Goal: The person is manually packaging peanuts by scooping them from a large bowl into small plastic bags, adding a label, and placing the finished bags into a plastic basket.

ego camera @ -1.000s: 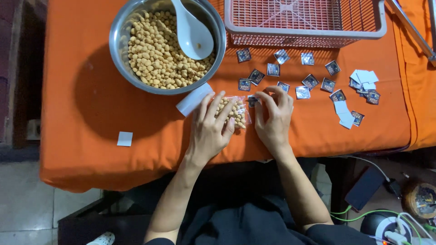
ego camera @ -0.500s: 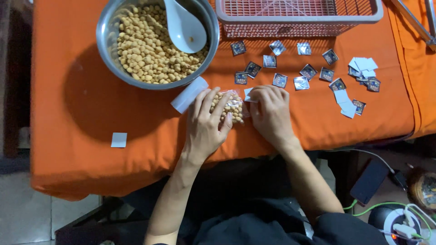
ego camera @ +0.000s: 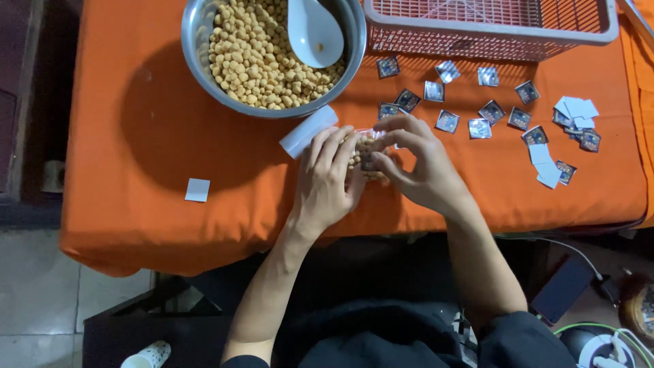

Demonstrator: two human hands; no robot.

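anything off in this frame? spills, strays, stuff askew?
No spill: the snack balls sit inside the steel bowl or the small clear bag held between the left hand and right hand. One white paper square lies alone at the left of the orange cloth, far from the scattered printed squares.

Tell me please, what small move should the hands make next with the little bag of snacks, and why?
Probably the right hand should push the small card fully down into the clear bag while the left hand steadies it. Both hands are closed around the filled bag on the orange cloth, and the right fingertips pinch at its mouth, where a small dark square shows.
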